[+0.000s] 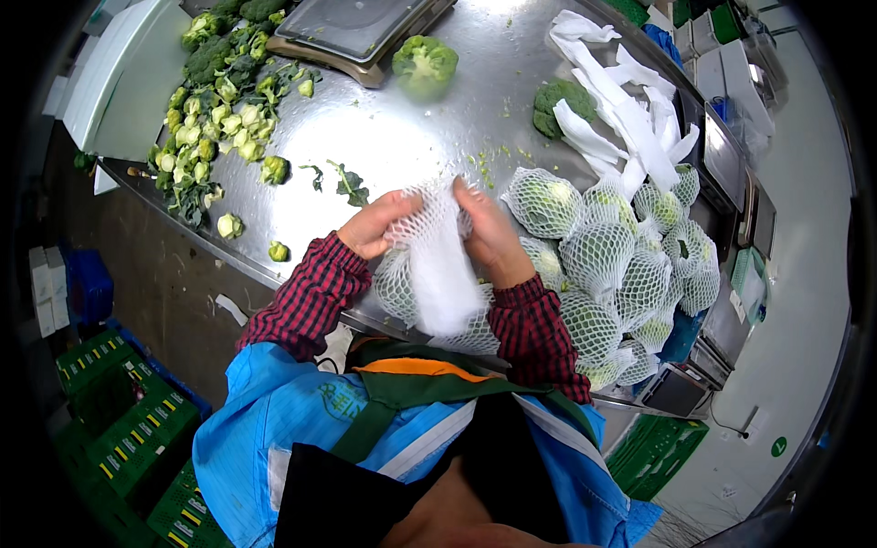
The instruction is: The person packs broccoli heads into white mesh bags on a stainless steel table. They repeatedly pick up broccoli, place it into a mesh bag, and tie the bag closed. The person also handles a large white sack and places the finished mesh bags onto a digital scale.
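Note:
Between both hands is a white foam net sleeve [444,274], its lower end hanging down and blurred. My left hand [373,222] pinches the upper left edge of the sleeve. On the opposite edge, my right hand [492,236] grips it with the thumb raised. I cannot tell whether anything is inside the sleeve. Below the hands, a netted broccoli head [395,288] lies near the table edge, partly covered by the sleeve. To the right, several broccoli heads in foam nets [596,257] are heaped together. A bare broccoli head [425,65] sits stem-side up beyond the hands.
Cut broccoli stems and leaves [233,123] cover the left of the metal table [384,137]. A weighing scale [360,31] stands at the back. Loose foam sleeves [634,116] lie beside another broccoli head [562,106]. Green crates [140,428] stand on the floor at lower left.

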Motion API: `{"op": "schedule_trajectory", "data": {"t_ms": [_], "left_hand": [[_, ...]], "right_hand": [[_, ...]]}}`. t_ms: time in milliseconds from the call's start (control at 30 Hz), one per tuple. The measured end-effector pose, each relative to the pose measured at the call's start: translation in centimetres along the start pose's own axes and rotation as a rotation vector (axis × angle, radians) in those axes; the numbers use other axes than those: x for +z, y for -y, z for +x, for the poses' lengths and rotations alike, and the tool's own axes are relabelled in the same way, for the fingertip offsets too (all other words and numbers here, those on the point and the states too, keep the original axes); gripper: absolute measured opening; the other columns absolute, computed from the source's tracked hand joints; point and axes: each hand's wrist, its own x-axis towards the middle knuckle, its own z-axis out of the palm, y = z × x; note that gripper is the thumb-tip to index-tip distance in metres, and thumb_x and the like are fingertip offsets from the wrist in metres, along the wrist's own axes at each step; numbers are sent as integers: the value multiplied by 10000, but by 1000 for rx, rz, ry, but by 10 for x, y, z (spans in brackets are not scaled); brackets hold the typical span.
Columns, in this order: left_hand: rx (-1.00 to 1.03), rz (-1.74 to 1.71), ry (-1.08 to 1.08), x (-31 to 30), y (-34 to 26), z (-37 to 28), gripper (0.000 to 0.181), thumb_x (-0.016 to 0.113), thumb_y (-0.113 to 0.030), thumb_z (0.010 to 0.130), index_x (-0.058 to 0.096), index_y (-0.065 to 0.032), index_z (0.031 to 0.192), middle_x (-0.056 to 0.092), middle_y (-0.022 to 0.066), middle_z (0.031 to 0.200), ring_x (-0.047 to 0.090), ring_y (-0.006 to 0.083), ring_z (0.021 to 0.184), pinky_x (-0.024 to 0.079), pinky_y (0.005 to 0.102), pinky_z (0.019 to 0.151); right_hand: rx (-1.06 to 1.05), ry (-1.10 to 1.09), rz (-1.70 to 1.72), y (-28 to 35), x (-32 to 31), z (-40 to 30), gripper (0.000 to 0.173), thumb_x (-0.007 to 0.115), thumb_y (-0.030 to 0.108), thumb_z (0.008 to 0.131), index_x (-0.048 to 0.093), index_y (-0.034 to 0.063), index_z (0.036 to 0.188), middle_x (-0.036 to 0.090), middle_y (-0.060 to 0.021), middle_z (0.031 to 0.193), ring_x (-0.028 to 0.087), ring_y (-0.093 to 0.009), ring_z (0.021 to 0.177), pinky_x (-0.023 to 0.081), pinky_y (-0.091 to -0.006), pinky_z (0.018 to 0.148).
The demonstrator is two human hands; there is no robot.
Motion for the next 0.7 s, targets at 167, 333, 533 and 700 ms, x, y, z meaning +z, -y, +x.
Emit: {"op": "schedule_trajectory", "data": {"t_ms": [167, 333, 533, 700], "left_hand": [[-92, 288, 105, -27, 13, 21, 419, 494, -222, 962, 423, -20, 1322, 564, 110, 1228, 562, 193, 1090, 443, 349, 964], [245, -222, 245, -32, -58, 60, 467, 468, -229, 951, 380, -11, 1355, 480, 159, 1330, 477, 271, 1218, 368, 405, 1042], [867, 1616, -319, -42, -164, 183, 270, 622, -116, 739, 639, 44, 956, 659, 194, 929, 654, 309, 812, 518, 391, 765], [444, 1976, -753, -89, -196, 254, 285, 568, -191, 750, 656, 23, 917, 628, 264, 869, 617, 411, 799, 499, 460, 749]], "right_hand": [[66, -57, 254, 16, -29, 20, 381, 398, 291, 1000, 540, -43, 1116, 636, -138, 996, 629, -227, 929, 532, -361, 779], [-14, -134, 266, 24, -9, 44, 292, 568, 211, 908, 578, -22, 1084, 655, -106, 962, 646, -186, 849, 534, -304, 723], [-282, -626, -259, 56, -33, 138, 335, 568, 235, 909, 576, -65, 1056, 646, -121, 935, 637, -178, 766, 529, -310, 603], [-214, -513, 221, 49, -67, 232, 482, 408, 353, 973, 497, -72, 1180, 607, -161, 1066, 646, -251, 817, 563, -383, 685]]}}
